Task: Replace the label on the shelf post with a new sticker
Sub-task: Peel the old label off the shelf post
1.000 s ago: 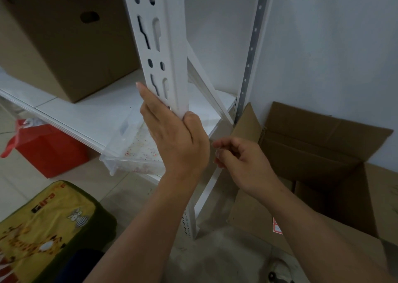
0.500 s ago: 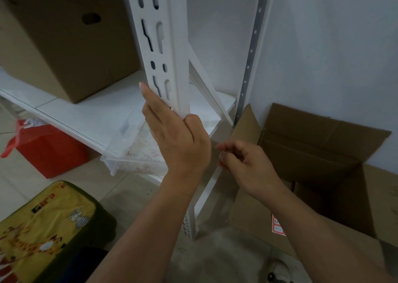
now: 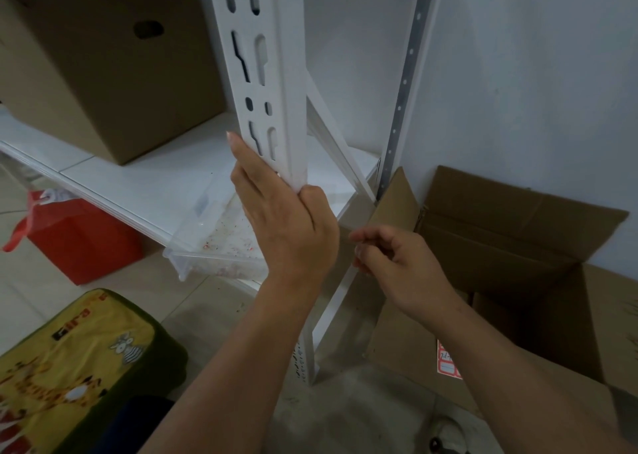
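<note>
The white slotted shelf post (image 3: 276, 73) stands upright in the middle. My left hand (image 3: 286, 225) grips it at shelf height, fingers lying along its slotted face and thumb curled round its right edge. No label shows on the bare part of the post. My right hand (image 3: 397, 263) hovers just right of the post, apart from it, its curled fingertips pinching what looks like a small reddish sticker scrap. A red-bordered sticker sheet (image 3: 448, 364) lies on the flap of the open cardboard box (image 3: 500, 246) at the right.
A clear plastic tray (image 3: 214, 246) holding red and white scraps juts over the edge of the white shelf board (image 3: 138, 177). A closed cardboard box (image 3: 103, 73) sits on that shelf. A red bag (image 3: 79, 239) and a yellow cushion (image 3: 69, 360) lie on the floor at the left.
My right hand has drifted a little right and down, away from the post, still pinched. My left hand keeps its hold on the post.
</note>
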The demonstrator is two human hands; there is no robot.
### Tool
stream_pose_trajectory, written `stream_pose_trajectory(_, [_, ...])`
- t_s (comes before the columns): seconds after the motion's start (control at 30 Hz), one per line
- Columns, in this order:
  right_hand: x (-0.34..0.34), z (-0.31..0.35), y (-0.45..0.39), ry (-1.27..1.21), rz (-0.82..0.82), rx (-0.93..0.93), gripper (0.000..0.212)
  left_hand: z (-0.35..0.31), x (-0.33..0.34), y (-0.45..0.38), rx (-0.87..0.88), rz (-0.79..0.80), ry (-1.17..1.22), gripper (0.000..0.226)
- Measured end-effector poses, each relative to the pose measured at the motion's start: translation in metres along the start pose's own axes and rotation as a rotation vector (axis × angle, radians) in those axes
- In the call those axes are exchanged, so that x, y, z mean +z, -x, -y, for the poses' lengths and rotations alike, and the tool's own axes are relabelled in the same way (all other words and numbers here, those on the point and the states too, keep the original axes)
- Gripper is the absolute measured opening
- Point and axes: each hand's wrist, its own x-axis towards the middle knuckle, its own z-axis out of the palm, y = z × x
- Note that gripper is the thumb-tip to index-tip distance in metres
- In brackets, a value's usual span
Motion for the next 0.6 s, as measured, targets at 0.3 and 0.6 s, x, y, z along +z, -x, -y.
stream_pose_trajectory(0.3, [0.0,-0.002,0.0,-0.009,-0.014,0.004,0.019,0.0,-0.001,0.0,-0.006,0.011,-0.013,0.076])
stream_pose_trajectory(0.6, [0.001,-0.001,-0.003,-0.007,-0.01,-0.025,0.018,0.01,-0.009,-0.001,0.051,0.112,-0.015,0.08])
